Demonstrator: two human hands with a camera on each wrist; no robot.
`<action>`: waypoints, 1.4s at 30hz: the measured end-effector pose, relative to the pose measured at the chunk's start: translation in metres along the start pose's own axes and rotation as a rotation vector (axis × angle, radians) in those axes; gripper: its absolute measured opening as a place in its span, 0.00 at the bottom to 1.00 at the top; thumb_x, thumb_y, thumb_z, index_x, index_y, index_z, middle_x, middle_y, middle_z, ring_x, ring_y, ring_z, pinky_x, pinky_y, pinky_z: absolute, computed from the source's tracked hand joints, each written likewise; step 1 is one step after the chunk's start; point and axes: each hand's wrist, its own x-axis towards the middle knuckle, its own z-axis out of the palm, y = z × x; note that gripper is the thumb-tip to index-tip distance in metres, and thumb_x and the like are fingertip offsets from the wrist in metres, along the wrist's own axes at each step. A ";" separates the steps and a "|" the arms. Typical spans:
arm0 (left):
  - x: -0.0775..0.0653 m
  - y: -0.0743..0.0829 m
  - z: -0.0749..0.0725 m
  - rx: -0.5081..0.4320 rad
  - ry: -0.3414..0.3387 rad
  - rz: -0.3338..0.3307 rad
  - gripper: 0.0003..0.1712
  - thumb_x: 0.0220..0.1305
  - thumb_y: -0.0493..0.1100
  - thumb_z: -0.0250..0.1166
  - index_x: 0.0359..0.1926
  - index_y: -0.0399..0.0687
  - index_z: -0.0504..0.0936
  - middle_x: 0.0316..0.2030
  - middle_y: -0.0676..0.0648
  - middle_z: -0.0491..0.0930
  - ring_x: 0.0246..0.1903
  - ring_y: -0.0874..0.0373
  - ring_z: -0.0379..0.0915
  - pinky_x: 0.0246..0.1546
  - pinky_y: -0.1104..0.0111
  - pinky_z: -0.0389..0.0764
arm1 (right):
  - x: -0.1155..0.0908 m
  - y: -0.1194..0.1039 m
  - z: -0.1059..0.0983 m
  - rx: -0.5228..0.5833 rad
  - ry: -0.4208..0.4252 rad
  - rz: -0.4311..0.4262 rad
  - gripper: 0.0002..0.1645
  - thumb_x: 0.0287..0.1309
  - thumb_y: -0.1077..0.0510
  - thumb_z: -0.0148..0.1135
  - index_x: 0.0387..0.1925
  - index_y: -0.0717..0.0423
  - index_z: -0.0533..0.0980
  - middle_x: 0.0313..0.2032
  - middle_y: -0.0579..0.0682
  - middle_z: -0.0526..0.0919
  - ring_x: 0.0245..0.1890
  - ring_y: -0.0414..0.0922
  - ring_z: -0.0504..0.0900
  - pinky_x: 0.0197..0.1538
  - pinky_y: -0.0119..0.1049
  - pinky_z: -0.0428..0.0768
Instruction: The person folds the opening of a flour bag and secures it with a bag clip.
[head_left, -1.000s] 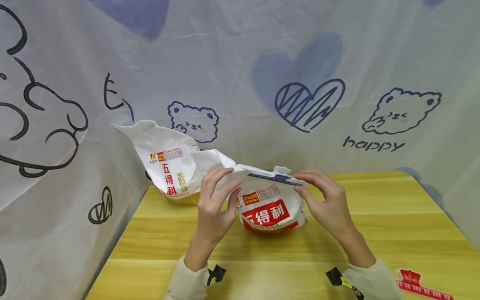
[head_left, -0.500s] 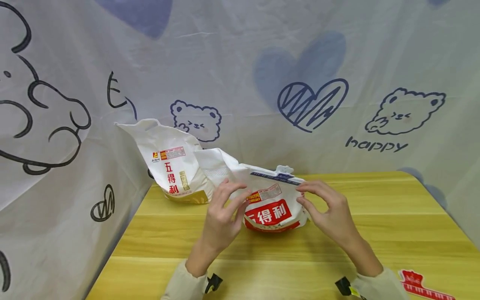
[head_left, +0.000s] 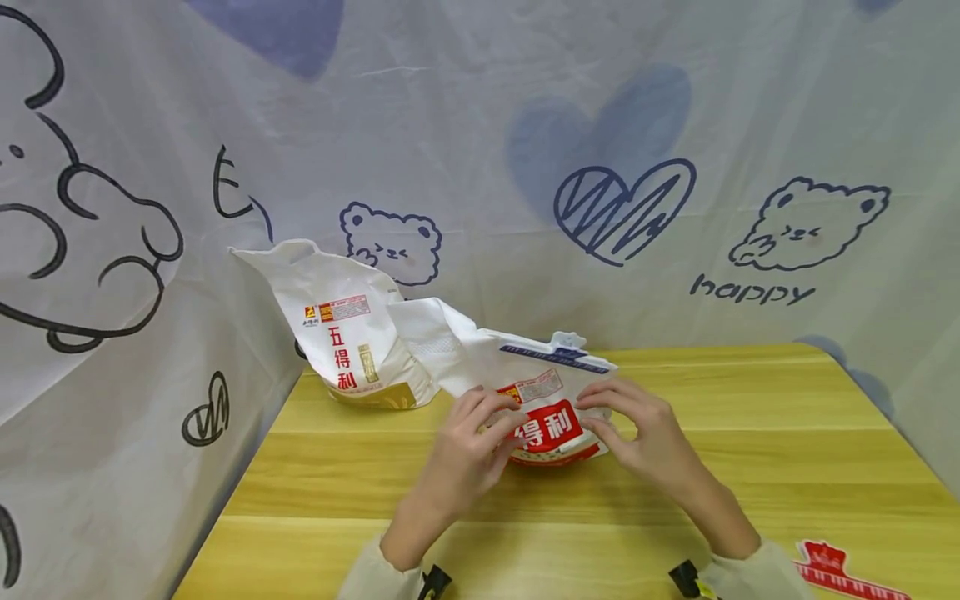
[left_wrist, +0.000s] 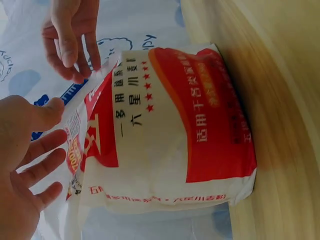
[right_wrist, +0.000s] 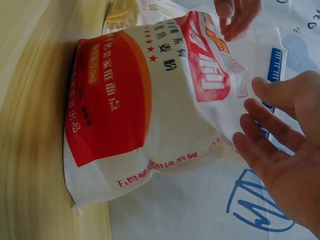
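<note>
A white and red flour bag [head_left: 543, 442] stands on the table, its top folded over. Across that fold sits a blue and white piano-shaped sealing clip [head_left: 555, 354]. My left hand [head_left: 476, 442] is at the bag's left side, its fingers loosely bent and not wrapped round anything. On the other side my right hand [head_left: 641, 421] hovers by the bag with thumb and fingers apart. Both wrist views show spread fingers close to the upper part of the bag [left_wrist: 155, 150]; whether the fingertips touch it I cannot tell.
A second white flour bag [head_left: 352, 333] with a gold base stands behind to the left, its tall top unfolded. A red piano-shaped clip [head_left: 840, 571] lies at the table's front right. A printed cloth [head_left: 465, 108] hangs behind the wooden table [head_left: 750, 433].
Both hands have come away from the folded top and clip, moving down towards the bag's front and closer together. The clip stays on the fold.
</note>
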 end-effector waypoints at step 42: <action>-0.013 0.008 0.029 0.215 -0.028 0.020 0.14 0.54 0.30 0.70 0.39 0.51 0.91 0.45 0.49 0.83 0.47 0.52 0.79 0.57 0.64 0.80 | -0.007 0.005 0.024 -0.259 -0.120 -0.220 0.18 0.42 0.71 0.81 0.37 0.57 0.86 0.43 0.49 0.84 0.45 0.47 0.82 0.48 0.44 0.85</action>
